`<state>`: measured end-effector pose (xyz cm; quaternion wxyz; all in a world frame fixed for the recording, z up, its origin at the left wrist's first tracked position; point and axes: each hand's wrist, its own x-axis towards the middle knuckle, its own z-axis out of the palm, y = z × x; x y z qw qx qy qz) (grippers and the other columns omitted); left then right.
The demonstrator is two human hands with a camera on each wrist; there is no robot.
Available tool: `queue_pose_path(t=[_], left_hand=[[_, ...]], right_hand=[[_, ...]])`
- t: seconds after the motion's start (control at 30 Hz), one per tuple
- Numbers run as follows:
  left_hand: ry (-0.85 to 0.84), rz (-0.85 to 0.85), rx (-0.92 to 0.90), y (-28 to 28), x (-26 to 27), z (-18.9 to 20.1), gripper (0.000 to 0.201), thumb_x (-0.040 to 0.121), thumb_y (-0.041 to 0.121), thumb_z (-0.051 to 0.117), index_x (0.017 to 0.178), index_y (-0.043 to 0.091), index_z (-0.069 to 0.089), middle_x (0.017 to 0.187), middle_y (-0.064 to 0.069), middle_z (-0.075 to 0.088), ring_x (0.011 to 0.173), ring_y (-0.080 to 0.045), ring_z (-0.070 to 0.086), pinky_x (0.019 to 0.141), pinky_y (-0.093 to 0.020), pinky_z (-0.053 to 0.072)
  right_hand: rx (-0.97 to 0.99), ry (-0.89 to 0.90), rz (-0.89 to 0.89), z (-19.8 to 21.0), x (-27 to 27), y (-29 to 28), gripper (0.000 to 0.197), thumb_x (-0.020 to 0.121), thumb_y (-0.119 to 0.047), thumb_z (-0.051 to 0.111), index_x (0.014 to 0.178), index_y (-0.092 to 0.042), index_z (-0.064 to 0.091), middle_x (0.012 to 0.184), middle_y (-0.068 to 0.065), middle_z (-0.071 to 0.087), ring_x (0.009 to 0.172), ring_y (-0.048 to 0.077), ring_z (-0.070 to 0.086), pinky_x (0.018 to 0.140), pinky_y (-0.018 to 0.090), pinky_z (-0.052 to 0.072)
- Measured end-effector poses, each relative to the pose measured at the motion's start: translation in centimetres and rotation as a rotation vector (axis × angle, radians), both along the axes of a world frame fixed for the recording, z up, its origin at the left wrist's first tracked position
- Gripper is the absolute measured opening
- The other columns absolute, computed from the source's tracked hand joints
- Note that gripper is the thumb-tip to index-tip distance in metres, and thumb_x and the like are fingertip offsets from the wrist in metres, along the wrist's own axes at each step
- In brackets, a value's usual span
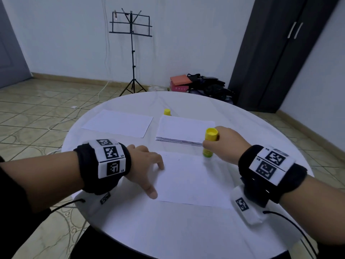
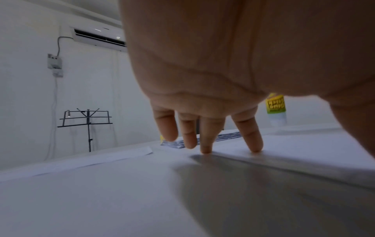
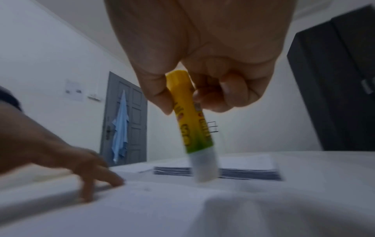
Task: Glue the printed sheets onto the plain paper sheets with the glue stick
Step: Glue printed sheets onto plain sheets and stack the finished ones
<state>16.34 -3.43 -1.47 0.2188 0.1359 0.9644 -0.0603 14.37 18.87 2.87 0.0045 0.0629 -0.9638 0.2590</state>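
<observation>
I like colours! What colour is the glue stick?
Yellow glue stick, fading to green; right wrist view.

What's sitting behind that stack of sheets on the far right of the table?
A yellow cap stands just behind the stack of sheets, near its far left corner. The stack's edge hides the cap's base, so its contact with the table is unseen.

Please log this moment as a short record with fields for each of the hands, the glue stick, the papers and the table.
left hand: fingers spread, pressing the left edge of the near sheet
right hand: grips the glue stick
glue stick: uncapped, tip down at the near sheet's far right corner
cap: yellow, standing beyond the stack
stack: sheets piled far right, printed edges showing
far left sheet: lies flat, blank side up
table: round, white
</observation>
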Motion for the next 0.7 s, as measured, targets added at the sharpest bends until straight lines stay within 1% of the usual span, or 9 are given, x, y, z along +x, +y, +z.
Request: queue_pose_path(t=[0.13,0.2,0.27,0.37,0.47,0.53,0.6,0.63,0.7], left_hand=[[0.011,0.115,-0.012,-0.4,-0.5,-0.2,0.133,0.033,0.090,0.060,0.142,0.042,0.001,0.146,0.006,0.028,0.134,-0.028,0.030,0.110,-0.047,0.027],[0.010,0.114,-0.026,-0.4,-0.5,-0.1,0.142,0.023,0.094,0.055,0.140,0.044,-0.007,0.148,0.006,0.028,0.135,-0.027,0.029,0.110,-0.049,0.027],[0.000,0.108,-0.038,-0.4,-0.2,0.2,0.136,0.027,0.090,0.061,0.138,0.044,-0.004,0.142,0.004,0.032,0.131,-0.029,0.032,0.109,-0.048,0.029],[-0.025,0.085,-0.068,-0.4,0.0,0.8,0.127,0.035,0.085,0.067,0.139,0.037,0.013,0.139,0.001,0.034,0.128,-0.033,0.034,0.108,-0.050,0.030],[-0.052,0.047,-0.082,-0.6,-0.4,0.5,0.139,0.010,0.097,0.051,0.135,0.041,0.025,0.136,0.004,0.039,0.130,-0.031,0.032,0.105,-0.052,0.031],[-0.069,0.037,-0.102,-0.8,-1.1,-0.1,0.139,0.003,0.100,0.042,0.130,0.045,0.026,0.133,0.008,0.040,0.131,-0.029,0.030,0.104,-0.052,0.031],[-0.071,0.030,-0.121,-0.5,-0.8,0.4,0.126,0.008,0.098,0.048,0.123,0.053,0.021,0.133,0.010,0.040,0.132,-0.028,0.030,0.105,-0.051,0.030],[-0.058,0.015,-0.128,-0.2,-0.6,0.7,0.119,0.017,0.095,0.055,0.123,0.055,0.017,0.136,0.010,0.039,0.132,-0.027,0.029,0.106,-0.050,0.029],[-0.031,-0.025,-0.153,0.3,-0.3,1.1,0.117,0.042,0.082,0.069,0.137,0.051,0.008,0.146,0.009,0.032,0.136,-0.023,0.025,0.110,-0.046,0.025]], right_hand=[[-0.025,-0.025,0.190,0.3,1.0,-4.2,0.020,0.086,-0.027,0.058,0.072,-0.013,0.051,0.074,0.001,0.052,0.065,0.013,0.046,0.058,0.026,0.036],[0.012,-0.040,0.265,-0.1,1.2,-6.1,0.023,0.086,-0.032,0.058,0.076,-0.013,0.053,0.076,0.001,0.053,0.069,0.016,0.048,0.059,0.027,0.036],[0.075,-0.056,0.324,-0.7,1.5,-7.4,0.026,0.087,-0.037,0.057,0.076,-0.014,0.050,0.075,-0.001,0.051,0.072,0.017,0.048,0.058,0.028,0.035],[0.088,-0.058,0.394,-1.3,2.3,-8.4,0.027,0.086,-0.033,0.056,0.067,-0.016,0.047,0.070,-0.001,0.051,0.070,0.018,0.049,0.057,0.029,0.035],[0.068,-0.092,0.462,-1.2,3.5,-8.3,0.027,0.084,-0.029,0.056,0.064,-0.014,0.046,0.067,0.001,0.050,0.064,0.015,0.047,0.058,0.030,0.036],[0.070,-0.106,0.485,-1.1,4.1,-8.0,0.024,0.084,-0.028,0.057,0.068,-0.012,0.048,0.070,0.003,0.051,0.065,0.016,0.047,0.061,0.031,0.038],[0.073,-0.103,0.485,-1.2,4.5,-7.5,0.024,0.083,-0.028,0.057,0.069,-0.012,0.047,0.072,0.003,0.051,0.066,0.016,0.047,0.062,0.033,0.039],[0.072,-0.100,0.479,-1.2,4.7,-7.2,0.023,0.083,-0.028,0.057,0.069,-0.012,0.047,0.072,0.003,0.050,0.066,0.016,0.047,0.062,0.033,0.039],[0.067,-0.101,0.456,-1.1,4.9,-6.1,0.023,0.083,-0.027,0.057,0.069,-0.012,0.046,0.071,0.001,0.048,0.065,0.015,0.045,0.061,0.031,0.037]])
